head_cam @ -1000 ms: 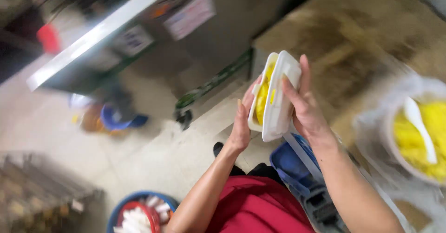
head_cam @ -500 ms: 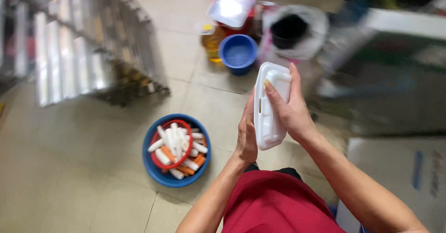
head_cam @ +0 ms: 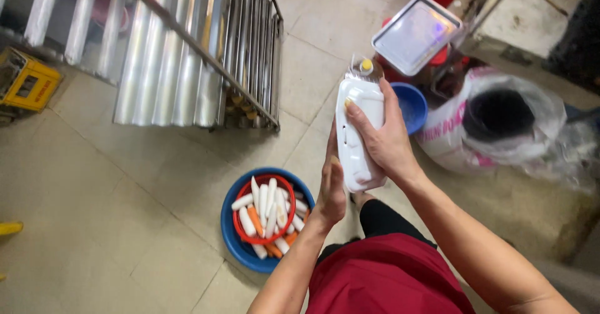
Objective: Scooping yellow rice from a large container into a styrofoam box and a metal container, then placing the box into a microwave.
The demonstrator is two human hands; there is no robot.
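Observation:
A white foam clamshell box (head_cam: 355, 132) stands on edge between my hands, its lid pressed closed, over a tiled floor. My right hand (head_cam: 384, 140) wraps its outer side with the fingers spread across it. Against the box's other side lies my left hand (head_cam: 332, 189), thumb along the lower edge. My red apron (head_cam: 387, 276) fills the bottom of the view.
Below left sits a blue basin (head_cam: 236, 239) holding a red basket (head_cam: 264, 209) of peeled white radishes and carrots. A steel rack (head_cam: 181, 51) lies at top left. A clear lidded tub (head_cam: 415, 34), a small blue bowl (head_cam: 409, 104) and a bag-lined bin (head_cam: 500, 120) stand at right.
My view swung from a counter and a bowl of yellow food to the floor. The box, open a second ago with yellow food showing, is now pressed closed between both hands.

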